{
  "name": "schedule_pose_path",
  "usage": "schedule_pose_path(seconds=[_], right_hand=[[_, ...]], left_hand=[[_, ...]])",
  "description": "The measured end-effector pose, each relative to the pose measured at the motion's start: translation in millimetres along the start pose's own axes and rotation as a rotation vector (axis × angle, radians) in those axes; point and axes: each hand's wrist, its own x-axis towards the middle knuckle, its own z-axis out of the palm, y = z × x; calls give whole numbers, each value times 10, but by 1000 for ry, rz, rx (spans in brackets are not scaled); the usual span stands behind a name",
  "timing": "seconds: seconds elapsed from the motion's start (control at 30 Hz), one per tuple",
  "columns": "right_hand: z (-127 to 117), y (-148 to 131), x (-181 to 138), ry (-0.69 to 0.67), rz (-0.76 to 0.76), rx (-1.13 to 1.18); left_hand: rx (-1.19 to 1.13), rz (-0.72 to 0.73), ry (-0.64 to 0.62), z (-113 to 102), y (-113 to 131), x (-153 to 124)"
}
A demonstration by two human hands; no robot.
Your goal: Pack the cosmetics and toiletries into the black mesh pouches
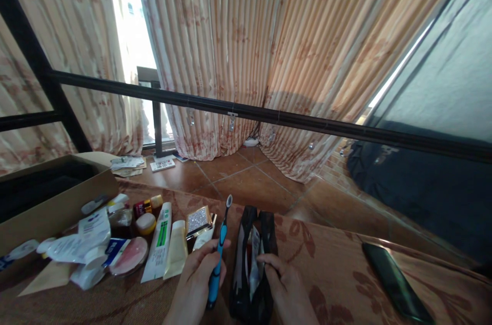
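A blue and black toothbrush stands nearly upright in my left hand, its head pointing away from me. Just to the right lies a black zippered pouch, its mouth parted, with pale packets or tubes inside. My right hand has its fingers closed on the pouch's right edge. Left of the toothbrush are a white and green tube, a cream tube and a glittery square compact. What lies deeper in the pouch is hidden.
Several bottles, tubes and a round pink container crowd the left side beside a cardboard box. A dark phone lies at the right on the patterned cloth. Beyond are a black metal rail, curtains and tiled floor.
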Motion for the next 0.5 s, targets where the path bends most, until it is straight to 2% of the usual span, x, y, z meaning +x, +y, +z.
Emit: schedule_pose_path(seconds=[0.2,0.5], right_hand=[[-9,22,-7,-18,-7,4],[-14,-12,-6,-5,1,4]], left_hand=[[-18,-36,-27,12,3,42],[1,33,-125,13,-66,59]])
